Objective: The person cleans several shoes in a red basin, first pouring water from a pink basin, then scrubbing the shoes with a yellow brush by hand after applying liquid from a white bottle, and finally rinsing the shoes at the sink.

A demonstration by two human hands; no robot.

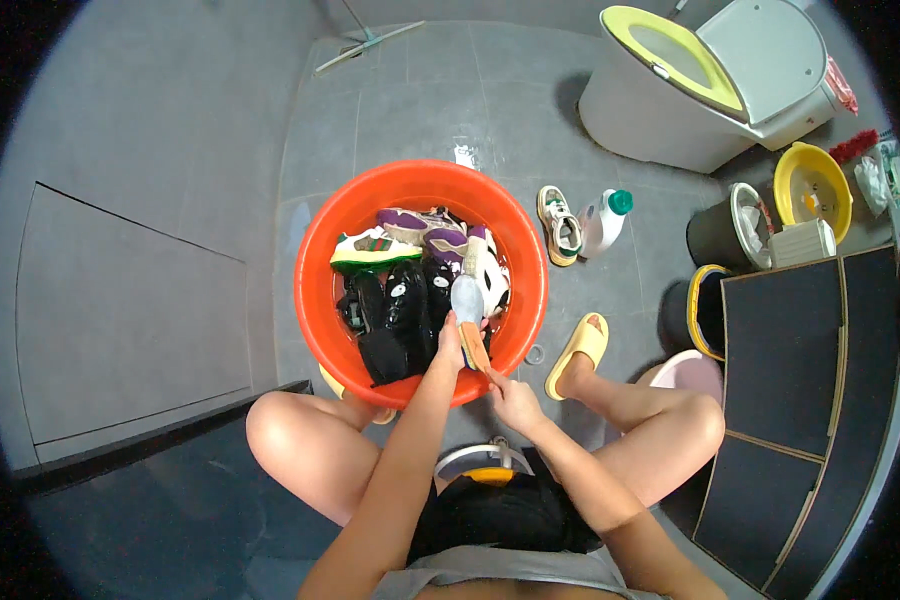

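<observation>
A large round orange-red basin [312,345] stands before my knees, filled with several shoes. Among them lie a white and green shoe [374,250], a purple and beige shoe [410,222] and shiny black footwear [404,295]. My left hand [451,347], over the basin's near right part, is closed around a long grey-and-tan piece [467,297], its grey rounded end pointing away from me. Whether that is a brush or a shoe's sole, I cannot tell. At its tan near end my right hand [516,404] has its fingers curled, apparently pinching it.
Right of the basin stand a white sneaker [560,227] and a white bottle with a green cap [604,222]. My foot wears a yellow slipper [591,340]. A toilet [650,110], buckets [692,312], a yellow basin [782,190] and a dark cabinet [780,350] line the right. A squeegee [372,42] lies far off.
</observation>
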